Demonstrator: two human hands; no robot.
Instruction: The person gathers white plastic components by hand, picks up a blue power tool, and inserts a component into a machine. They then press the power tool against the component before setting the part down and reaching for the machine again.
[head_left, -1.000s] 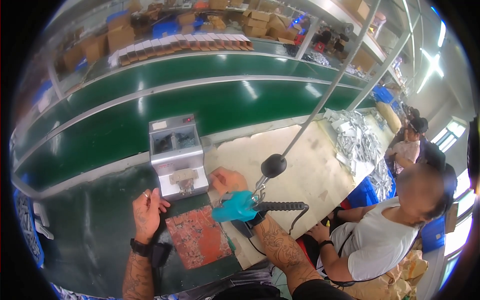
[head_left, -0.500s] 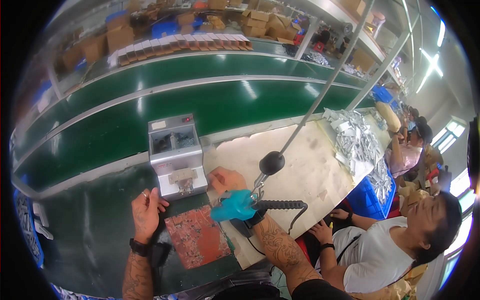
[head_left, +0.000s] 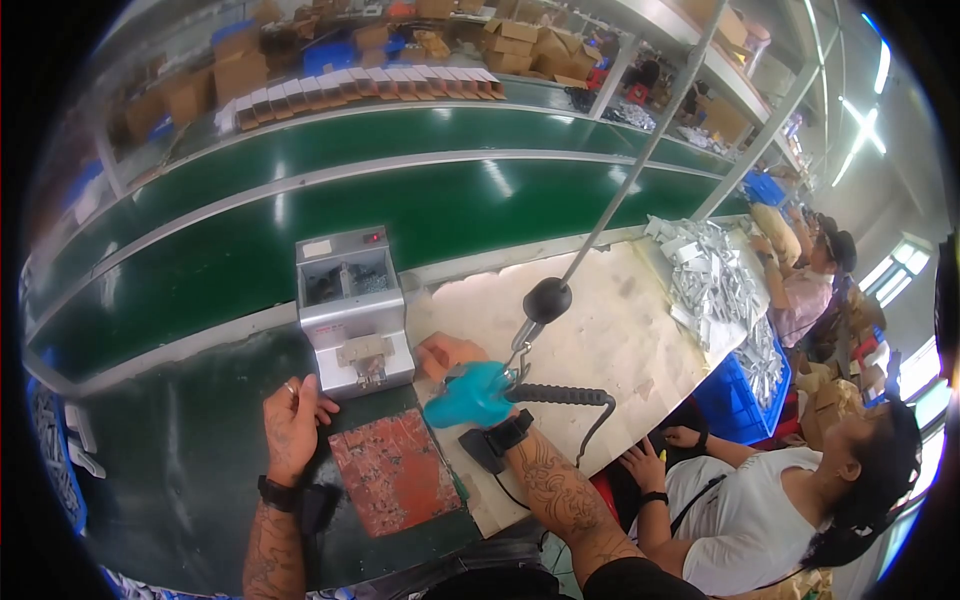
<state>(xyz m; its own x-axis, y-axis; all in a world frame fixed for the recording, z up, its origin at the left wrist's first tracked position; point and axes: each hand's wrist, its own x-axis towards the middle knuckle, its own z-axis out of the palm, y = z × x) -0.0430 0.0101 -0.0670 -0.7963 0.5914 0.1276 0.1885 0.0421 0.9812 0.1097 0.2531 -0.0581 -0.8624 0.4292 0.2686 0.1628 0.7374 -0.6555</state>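
Observation:
A grey screw feeder (head_left: 350, 312) with small screws in its open top stands at the bench's middle left. My left hand (head_left: 293, 425), a ring on one finger, is closed against its lower left corner. On the other side, my right hand (head_left: 450, 355) has bent fingers against the feeder's right wall. Over the right wrist hangs a teal electric screwdriver (head_left: 472, 394) on a hook and rod, with a black coiled cable; it hides part of that hand. A worn red mat (head_left: 398, 472) lies between my forearms.
A pile of silver metal parts (head_left: 705, 280) lies at the right on cardboard (head_left: 560, 300), above a blue crate (head_left: 735, 395). A co-worker in a white shirt (head_left: 740, 510) sits close at right. Behind the bench runs a green conveyor (head_left: 450, 205). Another blue bin (head_left: 60, 450) stands far left.
The hanging screwdriver has swung slightly up and away from me. The seated co-worker's head has turned away, and a person farther off has shifted. My hands stay in place.

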